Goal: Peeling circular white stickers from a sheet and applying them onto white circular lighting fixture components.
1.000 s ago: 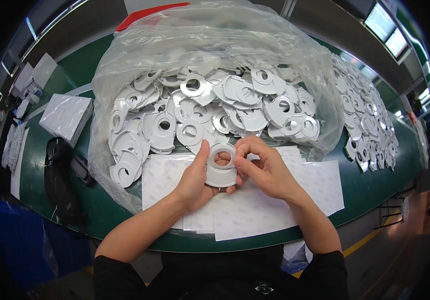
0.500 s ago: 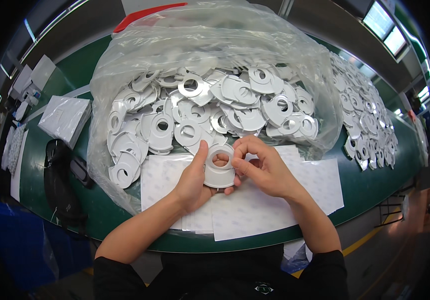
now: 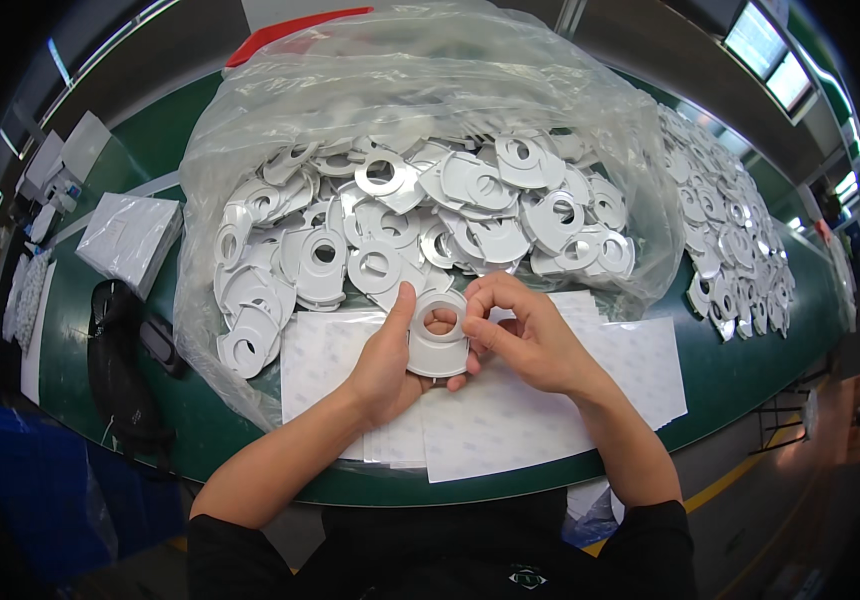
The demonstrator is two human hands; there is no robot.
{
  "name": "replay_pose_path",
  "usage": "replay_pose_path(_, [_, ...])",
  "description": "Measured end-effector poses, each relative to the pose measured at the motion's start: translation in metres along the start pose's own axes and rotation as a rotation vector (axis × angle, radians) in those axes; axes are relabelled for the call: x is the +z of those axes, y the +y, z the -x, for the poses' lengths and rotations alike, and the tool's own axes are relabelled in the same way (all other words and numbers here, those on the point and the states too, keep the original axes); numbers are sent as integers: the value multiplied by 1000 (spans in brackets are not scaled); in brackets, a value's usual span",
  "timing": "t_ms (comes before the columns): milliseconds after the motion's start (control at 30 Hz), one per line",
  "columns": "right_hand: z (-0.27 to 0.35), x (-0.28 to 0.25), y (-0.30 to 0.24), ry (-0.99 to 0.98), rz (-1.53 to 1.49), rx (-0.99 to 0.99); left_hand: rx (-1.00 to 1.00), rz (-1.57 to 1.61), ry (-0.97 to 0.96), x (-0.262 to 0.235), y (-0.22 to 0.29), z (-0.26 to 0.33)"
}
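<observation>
Surface: I stand at a curved dark green bench top [image 3: 750, 375], with white rectangular paper sheets [image 3: 510, 420] spread on it right in front of me.
Bag: a large clear plastic bag [image 3: 430, 110] lies open beyond the sheets, heaped with flat white plastic discs, each with a round hole [image 3: 470, 215].
Held piece: one flat white plastic ring with a round centre hole [image 3: 437, 337] is up off the sheets, between my two hands and just short of the bag's mouth.
Left hand: my left hand [image 3: 387, 365] cups the ring from below and the left, thumb lying up along its left rim, fingers closed under it.
Right hand: my right hand [image 3: 535, 340] pinches the ring's right and upper rim, fingers curled tight, thumb on the edge.
Right of bag: more white discs [image 3: 735, 245] lie loose in a band on the bench.
Left side: a stack of white sheets [image 3: 130, 240] and a black round object [image 3: 120, 360] sit well apart from my hands.
</observation>
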State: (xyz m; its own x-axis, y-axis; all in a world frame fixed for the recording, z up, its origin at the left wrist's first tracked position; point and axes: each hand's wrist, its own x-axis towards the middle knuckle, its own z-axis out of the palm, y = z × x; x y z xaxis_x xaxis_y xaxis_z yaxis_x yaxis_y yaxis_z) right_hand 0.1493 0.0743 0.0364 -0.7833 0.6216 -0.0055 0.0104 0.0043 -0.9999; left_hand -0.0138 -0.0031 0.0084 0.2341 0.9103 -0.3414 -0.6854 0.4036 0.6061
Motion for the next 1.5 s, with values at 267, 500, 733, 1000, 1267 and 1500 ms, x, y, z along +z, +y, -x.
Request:
replay_pose_path(267, [-1, 0, 1, 4, 3, -10, 2, -2, 0, 0, 1, 0])
replay_pose_path(500, [0, 3, 4, 40, 54, -41, 6, 6, -4, -1, 0, 0])
replay_pose_path(733, [1, 6, 4, 78, 121, -62, 23, 8, -17, 1, -1, 0])
replay_pose_path(1000, [2, 1, -2, 208, 743, -364, 50, -101, -60, 0, 1, 3])
replay_pose_path(1267, [1, 4, -2, 350, 340, -91, 75, -125, -37, 3, -1, 2])
replay_pose_path(1500, [-1, 9, -5, 283, -63, 107, 147, -256, -98, 3, -6, 1])
